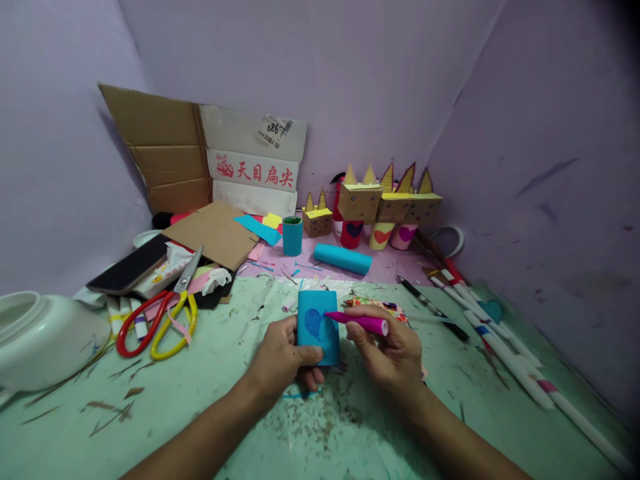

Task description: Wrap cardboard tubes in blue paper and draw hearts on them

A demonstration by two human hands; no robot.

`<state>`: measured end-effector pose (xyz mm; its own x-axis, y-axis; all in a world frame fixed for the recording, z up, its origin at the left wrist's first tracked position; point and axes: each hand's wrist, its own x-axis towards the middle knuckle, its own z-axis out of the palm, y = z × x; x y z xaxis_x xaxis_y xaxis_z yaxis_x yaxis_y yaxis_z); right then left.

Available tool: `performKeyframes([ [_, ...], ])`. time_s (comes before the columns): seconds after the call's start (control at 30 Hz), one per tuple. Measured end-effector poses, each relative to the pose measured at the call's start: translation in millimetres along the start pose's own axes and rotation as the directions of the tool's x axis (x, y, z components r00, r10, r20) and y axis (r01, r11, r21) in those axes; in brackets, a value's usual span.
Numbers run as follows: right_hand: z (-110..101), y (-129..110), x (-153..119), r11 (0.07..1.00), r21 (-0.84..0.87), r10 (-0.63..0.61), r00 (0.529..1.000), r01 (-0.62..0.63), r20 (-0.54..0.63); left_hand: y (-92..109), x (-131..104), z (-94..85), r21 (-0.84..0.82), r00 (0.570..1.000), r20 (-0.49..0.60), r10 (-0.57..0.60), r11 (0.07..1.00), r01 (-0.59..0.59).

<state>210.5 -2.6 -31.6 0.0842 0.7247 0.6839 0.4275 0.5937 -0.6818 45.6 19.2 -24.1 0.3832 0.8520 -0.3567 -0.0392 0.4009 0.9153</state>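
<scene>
My left hand (pixel 287 357) grips a blue paper tube (pixel 325 347) from its left side, thumb across the lower front. A darker blue rounded patch (pixel 314 323), part of a heart shape, is drawn on the tube's face. Pinched in my right hand (pixel 393 350) is a magenta marker (pixel 363 323), its tip at the tube's face, right of the drawn patch. Whether the tip touches the paper I cannot tell. Beyond the hands, a second blue tube (pixel 293 237) stands upright and a longer blue roll (pixel 343 259) lies on its side.
Red-and-yellow scissors (pixel 159 323), a phone (pixel 129 265) and a white bowl (pixel 55 340) lie left. Cardboard sheets (pixel 215 233) and an unfolded carton (pixel 253 167) are behind. Box-headed figures (pixel 361 203) stand at the back right; several white markers (pixel 510 360) lie right. Scraps litter the green table cover (pixel 210 427).
</scene>
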Motion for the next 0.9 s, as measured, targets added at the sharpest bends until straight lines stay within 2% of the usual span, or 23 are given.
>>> performKeyframes([
  [0.1,-0.8,0.6,-1.5,1.000,-0.011,-0.001,1.000,0.001,-0.001,0.7,-0.6,0.3,-0.001,1.000,0.004,-0.003,1.000,0.003],
  [0.33,-0.7,-3.3,-2.7,0.999,-0.007,-0.032,0.995,0.032,0.095,1.0,-0.9,2.5,-0.019,1.000,-0.009,0.004,1.000,-0.005],
  [0.53,1.1,0.3,-1.5,1.000,0.003,0.020,1.000,-0.020,0.006,-0.3,-0.1,0.7,-0.008,1.000,-0.002,0.003,1.000,-0.003],
  [0.73,-1.0,-5.4,-2.3,0.999,-0.011,-0.031,0.996,0.032,0.089,2.8,-0.1,1.6,-0.023,1.000,-0.004,0.008,1.000,-0.009],
  [0.9,-0.1,-3.8,-0.7,1.000,-0.022,0.009,1.000,-0.008,0.025,0.2,0.6,0.3,-0.018,1.000,-0.002,0.007,1.000,-0.007],
])
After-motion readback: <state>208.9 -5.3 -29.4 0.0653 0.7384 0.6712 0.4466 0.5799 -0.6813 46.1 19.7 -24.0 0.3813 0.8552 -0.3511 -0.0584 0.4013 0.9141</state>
